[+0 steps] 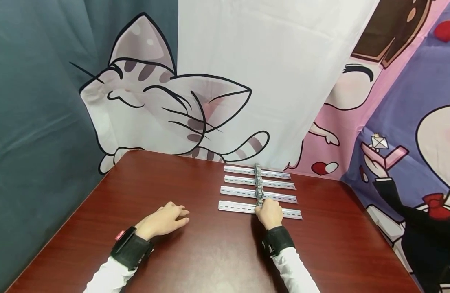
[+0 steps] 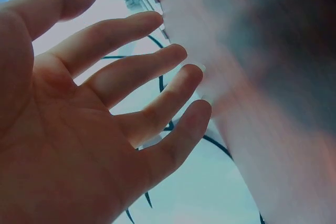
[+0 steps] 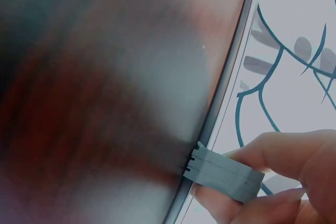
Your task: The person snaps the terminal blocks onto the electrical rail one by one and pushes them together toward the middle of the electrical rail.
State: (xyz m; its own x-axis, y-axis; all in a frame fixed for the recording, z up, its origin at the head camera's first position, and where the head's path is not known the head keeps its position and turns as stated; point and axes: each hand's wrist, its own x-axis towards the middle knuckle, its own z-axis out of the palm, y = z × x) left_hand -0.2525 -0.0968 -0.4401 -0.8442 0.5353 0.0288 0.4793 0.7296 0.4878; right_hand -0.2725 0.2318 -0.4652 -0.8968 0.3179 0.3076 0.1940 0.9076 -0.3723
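The right hand (image 1: 269, 212) pinches a small grey clip (image 3: 227, 176) on the nearest metal rail (image 1: 235, 206); it looks light and hard, best held by its sides, while the left hand (image 1: 165, 220) rests spread out.

The left hand (image 2: 79, 119) lies open, fingers (image 2: 131, 69) spread and relaxed, before a blurred cartoon backdrop (image 2: 210, 182).

Four metal rails (image 1: 260, 208) lying parallel on the table (image 1: 195, 248), four grey terminal blocks (image 1: 259, 183) clipped one per rail, two hands above the table, left hand (image 1: 165, 219), right hand (image 1: 270, 213), two black wrist straps (image 1: 131, 244).
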